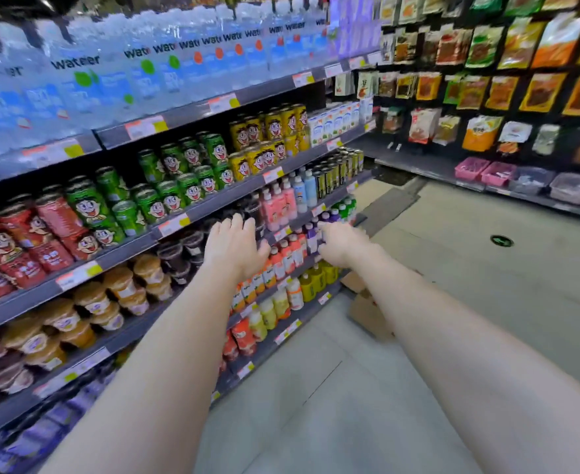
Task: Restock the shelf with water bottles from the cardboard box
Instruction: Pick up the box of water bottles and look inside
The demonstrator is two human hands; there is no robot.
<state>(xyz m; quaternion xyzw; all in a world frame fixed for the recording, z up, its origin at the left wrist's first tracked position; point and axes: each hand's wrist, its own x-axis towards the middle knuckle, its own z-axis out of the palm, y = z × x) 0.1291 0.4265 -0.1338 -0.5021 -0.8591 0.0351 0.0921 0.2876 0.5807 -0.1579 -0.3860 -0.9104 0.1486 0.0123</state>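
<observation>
Right now I'm stretching both arms toward the shelf (192, 111). My left hand (235, 248) is hovering spread and holding nothing. My right hand (341, 242) is blurring against the purple bottles (312, 236), so I can't tell its grip. The water bottles (144, 70) are standing on the top tier, and the cardboard box (367, 311) is lying on the floor (469, 268) under my right forearm.

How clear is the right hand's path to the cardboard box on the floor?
Probably yes, clear: the cardboard box sits on open floor just below the right hand, with nothing visible between them, though part of it is hidden.
</observation>
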